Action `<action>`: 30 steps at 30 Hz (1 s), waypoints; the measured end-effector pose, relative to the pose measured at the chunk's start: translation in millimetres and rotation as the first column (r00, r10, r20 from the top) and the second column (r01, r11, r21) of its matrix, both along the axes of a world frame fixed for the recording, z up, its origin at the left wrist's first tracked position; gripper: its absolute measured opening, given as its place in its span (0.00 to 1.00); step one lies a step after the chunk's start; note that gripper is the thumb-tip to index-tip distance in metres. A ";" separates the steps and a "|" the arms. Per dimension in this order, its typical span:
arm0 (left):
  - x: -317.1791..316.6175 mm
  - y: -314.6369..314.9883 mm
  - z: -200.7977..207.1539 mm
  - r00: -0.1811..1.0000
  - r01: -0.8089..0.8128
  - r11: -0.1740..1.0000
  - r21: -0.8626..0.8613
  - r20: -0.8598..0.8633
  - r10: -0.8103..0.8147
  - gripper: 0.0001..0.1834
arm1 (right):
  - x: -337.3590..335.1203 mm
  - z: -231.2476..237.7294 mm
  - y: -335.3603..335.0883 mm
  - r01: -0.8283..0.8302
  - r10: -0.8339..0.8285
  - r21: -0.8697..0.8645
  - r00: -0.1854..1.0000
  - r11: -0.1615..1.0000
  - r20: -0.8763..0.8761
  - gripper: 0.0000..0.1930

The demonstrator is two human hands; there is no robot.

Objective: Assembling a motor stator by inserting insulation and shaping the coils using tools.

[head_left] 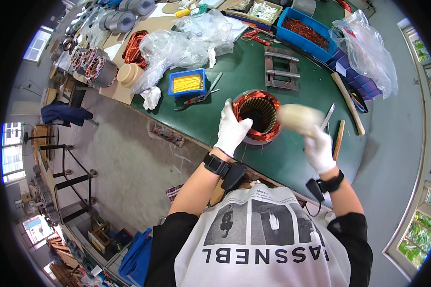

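A grey floor (129,153) fills the left middle of the frame. The green table (285,167) spans the upper centre and runs to the right, its edges bent by the lens. Beyond it, a plain grey wall (390,138) curves down the right side to a pale-framed window (419,237) at lower right, with green leaves outside. At the left, a black wheeled frame (76,182) stands on the floor, with dark blue cloth (64,114) above it. Bright daylight whitens the left window (13,148) and the upper-left window (37,44).
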State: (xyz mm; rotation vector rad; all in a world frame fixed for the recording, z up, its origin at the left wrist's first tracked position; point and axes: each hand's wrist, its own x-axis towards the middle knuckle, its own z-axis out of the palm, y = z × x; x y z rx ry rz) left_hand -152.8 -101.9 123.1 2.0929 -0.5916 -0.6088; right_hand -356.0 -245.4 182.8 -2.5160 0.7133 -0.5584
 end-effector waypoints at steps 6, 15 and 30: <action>2.8 4.1 -7.4 1.000 -0.016 0.999 0.043 -0.016 0.017 0.46 | 25.4 58.7 -24.6 0.182 -0.179 0.139 0.983 0.973 -0.034 0.08; -2.2 -4.3 -8.4 0.999 0.030 0.999 -0.013 0.035 -0.029 0.46 | 4.8 10.9 -57.3 0.199 -0.252 -0.161 0.848 0.967 -0.467 0.15; -8.8 4.9 -5.7 0.998 0.008 1.000 -0.024 0.062 -0.006 0.44 | -8.8 27.1 -2.4 0.140 -0.151 -0.058 0.941 0.988 -0.303 0.09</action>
